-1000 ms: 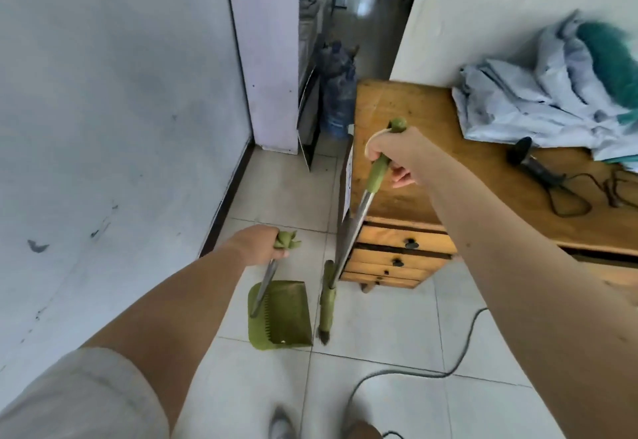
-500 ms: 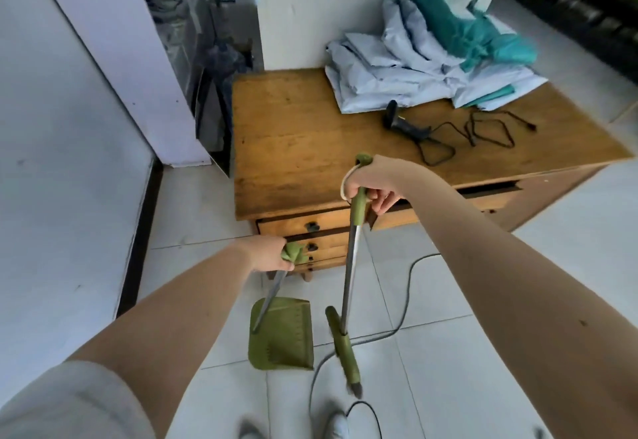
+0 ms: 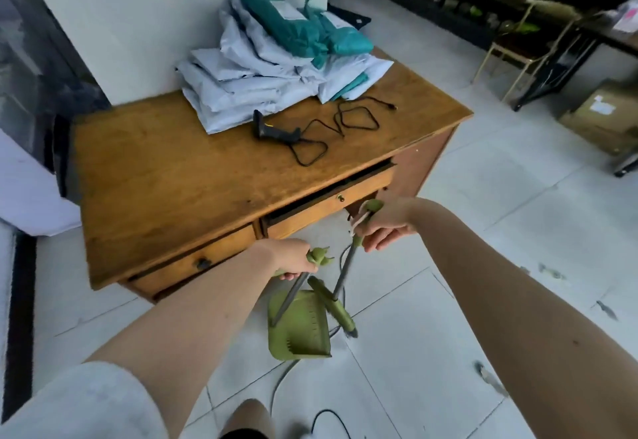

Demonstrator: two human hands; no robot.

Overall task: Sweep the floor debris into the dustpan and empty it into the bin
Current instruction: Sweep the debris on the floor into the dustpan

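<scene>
Hands were both closed on long handles: the left hand point(image 3: 293, 259) gripped the green dustpan point(image 3: 299, 330), the right hand point(image 3: 385, 222) gripped the green broom point(image 3: 333, 304) just beside it, above the tiled floor point(image 3: 483, 217). Behind stood a wooden bench point(image 3: 179, 169) with one drawer point(image 3: 331, 205) partly open, carrying parcel bags point(image 3: 276, 69) and a scanner point(image 3: 272, 129). A cable point(image 3: 281, 381) lay under the dustpan.

broom bristles point(image 3: 351, 333): blurred | shelf goods point(image 3: 448, 0): indistinct
</scene>
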